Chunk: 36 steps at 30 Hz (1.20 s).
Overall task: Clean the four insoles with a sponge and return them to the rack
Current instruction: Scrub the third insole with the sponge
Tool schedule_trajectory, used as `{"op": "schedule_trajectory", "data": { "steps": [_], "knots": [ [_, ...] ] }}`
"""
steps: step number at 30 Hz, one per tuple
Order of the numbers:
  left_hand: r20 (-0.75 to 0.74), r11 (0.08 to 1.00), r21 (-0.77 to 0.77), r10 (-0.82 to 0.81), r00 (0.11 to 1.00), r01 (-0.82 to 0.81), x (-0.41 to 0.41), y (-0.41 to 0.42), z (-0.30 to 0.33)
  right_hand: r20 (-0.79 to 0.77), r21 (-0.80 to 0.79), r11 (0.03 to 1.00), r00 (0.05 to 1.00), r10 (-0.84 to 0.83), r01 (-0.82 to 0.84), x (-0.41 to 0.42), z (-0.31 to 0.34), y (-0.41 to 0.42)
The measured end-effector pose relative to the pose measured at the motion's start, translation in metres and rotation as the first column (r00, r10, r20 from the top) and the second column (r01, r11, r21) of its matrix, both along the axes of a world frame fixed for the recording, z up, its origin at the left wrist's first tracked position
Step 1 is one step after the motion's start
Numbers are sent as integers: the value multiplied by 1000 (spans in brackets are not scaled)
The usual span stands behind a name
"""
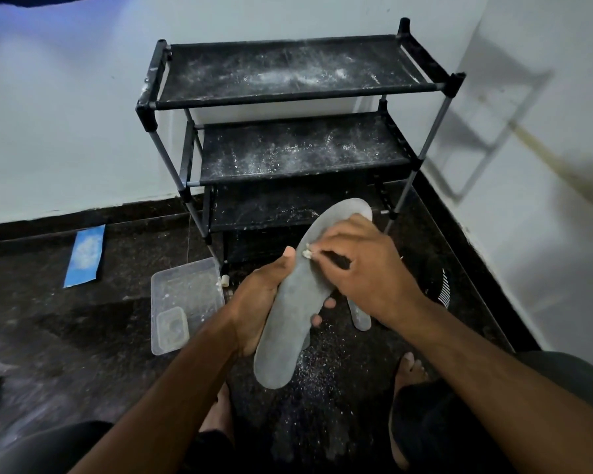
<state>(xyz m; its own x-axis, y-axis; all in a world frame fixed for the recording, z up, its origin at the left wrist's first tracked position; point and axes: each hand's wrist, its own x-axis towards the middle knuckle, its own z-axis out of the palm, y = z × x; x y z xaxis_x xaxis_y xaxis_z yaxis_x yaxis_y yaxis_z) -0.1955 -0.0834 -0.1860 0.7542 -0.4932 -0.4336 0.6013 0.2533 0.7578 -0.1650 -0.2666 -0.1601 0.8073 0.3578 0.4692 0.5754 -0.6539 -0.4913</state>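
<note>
My left hand (261, 295) grips a grey insole (285, 336) from its left edge and underside, holding it tilted above the floor with the toe end pointing at the rack. My right hand (363, 268) presses down on the insole's upper half, fingers closed on a small pale sponge (307, 251) that only peeks out at the fingertips. A second grey insole (362, 319) lies on the floor under my right wrist, mostly hidden. The black shoe rack (288, 94) stands in the corner, its shelves dusted with white powder and bare.
A clear plastic tray (185, 295) with a small tub inside lies on the dark floor left of my hands. A blue sheet (84, 256) lies further left. A black item with white stripes (442, 285) sits to the right. My bare feet and white powder are below.
</note>
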Motion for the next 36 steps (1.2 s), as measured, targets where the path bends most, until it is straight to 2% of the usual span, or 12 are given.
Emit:
{"op": "schedule_trajectory", "data": {
  "steps": [1,5,10,15,19,20,24,25,29,33,34,36],
  "knots": [
    [-20,1000,2,3,1000,-3,0,1,1,4,21,1000,1000,0,0,2,1,-1],
    [-29,1000,4,-7,1000,7,-1,3,1,21,146,958,967,-253,247,12,6,-9],
    [-47,1000,2,25,999,-25,-2,0,3,-31,5,998,997,69,-69,-4,-6,8],
    [-70,1000,-15,-10,998,9,-1,1,6,10,157,955,967,-256,252,10,5,-8],
    [-59,999,-20,44,997,-45,-4,-3,7,-99,-16,997,993,68,-70,-7,-6,7],
    [-53,997,-16,69,996,-70,-4,-3,8,-117,-23,996,989,88,-91,-6,-6,6],
    [-23,997,10,74,997,-74,-2,1,10,-13,86,974,977,-211,211,10,2,-10],
    [-20,997,21,73,997,-73,-2,1,11,-15,76,972,975,-222,223,9,3,-10],
    [-5,993,1,117,993,-117,-3,-3,11,-188,-57,995,980,70,-82,-2,-5,-1],
    [-15,986,15,168,986,-168,-2,-3,14,-79,-4,983,980,-183,184,12,3,-18],
    [-18,985,20,173,985,-173,-2,-2,15,-74,-13,980,977,-200,199,10,5,-18],
    [-6,984,22,175,985,-175,-2,-2,15,-155,-86,996,987,-45,32,3,3,-10]
  ]
}}
